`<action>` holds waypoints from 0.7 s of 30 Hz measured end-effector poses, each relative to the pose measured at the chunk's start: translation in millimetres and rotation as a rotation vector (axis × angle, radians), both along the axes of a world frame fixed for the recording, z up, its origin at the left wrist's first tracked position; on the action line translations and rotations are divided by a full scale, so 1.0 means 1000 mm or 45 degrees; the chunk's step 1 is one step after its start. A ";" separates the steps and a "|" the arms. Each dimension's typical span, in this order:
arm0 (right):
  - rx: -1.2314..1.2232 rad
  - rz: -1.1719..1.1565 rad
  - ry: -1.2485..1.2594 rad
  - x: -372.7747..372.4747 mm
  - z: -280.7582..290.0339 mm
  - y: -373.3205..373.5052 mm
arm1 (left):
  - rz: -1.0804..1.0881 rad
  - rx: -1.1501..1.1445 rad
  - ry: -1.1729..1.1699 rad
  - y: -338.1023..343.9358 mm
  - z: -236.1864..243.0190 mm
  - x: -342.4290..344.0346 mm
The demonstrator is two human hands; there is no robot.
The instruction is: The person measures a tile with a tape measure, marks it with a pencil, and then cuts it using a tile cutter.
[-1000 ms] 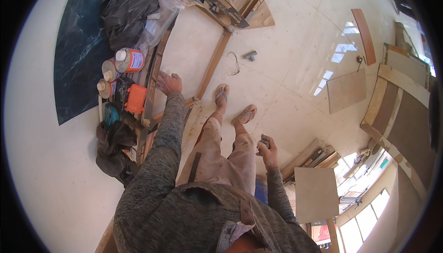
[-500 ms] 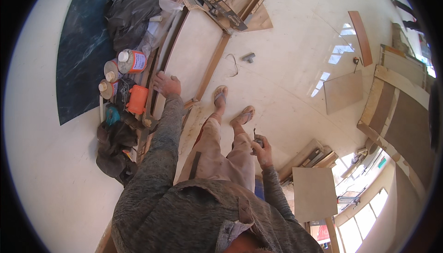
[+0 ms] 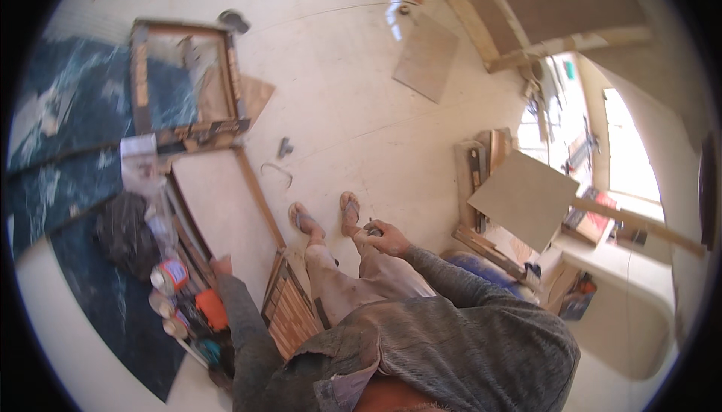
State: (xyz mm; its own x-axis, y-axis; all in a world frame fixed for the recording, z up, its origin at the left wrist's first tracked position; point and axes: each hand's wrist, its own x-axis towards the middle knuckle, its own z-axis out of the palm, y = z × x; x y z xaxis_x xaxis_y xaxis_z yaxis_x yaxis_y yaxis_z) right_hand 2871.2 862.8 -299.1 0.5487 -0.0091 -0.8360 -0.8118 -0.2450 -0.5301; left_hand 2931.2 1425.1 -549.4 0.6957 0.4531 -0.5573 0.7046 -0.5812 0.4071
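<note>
My left hand [image 3: 222,264] rests by the long left edge of a pale flat panel [image 3: 218,198] with wooden strips along its sides. Its fingers are small and partly hidden, so their pose does not show clearly. In front of my right thigh, my right hand [image 3: 389,239] is closed around a small dark object [image 3: 374,230] whose kind I cannot make out. Beside my left forearm are an orange plastic case [image 3: 211,310] and a can with an orange-and-white label [image 3: 170,277]. Below the panel is a slatted wooden piece [image 3: 288,308].
A black plastic bag [image 3: 126,235] lies on dark blue marbled sheeting [image 3: 90,284] at left. An open wooden frame [image 3: 140,74] lies beyond the panel. On the floor are a grey fitting [image 3: 284,147] and a beige square board [image 3: 427,57]. Another board [image 3: 524,200] leans over stacked wood at right.
The view has swung to the right, showing more of the right-hand side and the slatted wood. My left hand stays by the panel's edge; my right hand still holds the small dark object.
</note>
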 end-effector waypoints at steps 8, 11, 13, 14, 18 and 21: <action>-0.153 0.066 -0.136 -0.034 -0.016 -0.002 | -0.435 0.045 0.048 -0.049 0.043 0.016; -0.203 0.031 -0.232 -0.038 -0.017 -0.001 | -0.479 0.190 0.089 -0.073 0.062 0.021; -0.231 -0.027 -0.185 -0.035 -0.005 0.001 | -0.508 0.212 0.078 -0.083 0.069 0.031; -0.244 -0.055 -0.155 -0.035 0.002 0.001 | -0.536 0.215 0.066 -0.083 0.075 0.036; -0.243 -0.148 -0.162 -0.038 0.013 0.000 | -0.514 0.170 -0.045 -0.085 0.082 0.059; -0.161 -0.320 -0.077 -0.037 0.021 0.003 | -0.646 0.300 0.034 -0.083 0.097 0.076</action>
State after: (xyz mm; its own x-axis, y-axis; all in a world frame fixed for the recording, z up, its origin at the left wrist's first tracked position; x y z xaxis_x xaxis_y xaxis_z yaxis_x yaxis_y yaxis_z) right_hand 2834.4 865.9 -277.7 0.5649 -0.2533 -0.7853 -0.8232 -0.1073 -0.5575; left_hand 3007.2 1342.1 -452.6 0.8460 0.1792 -0.5021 0.3209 -0.9233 0.2112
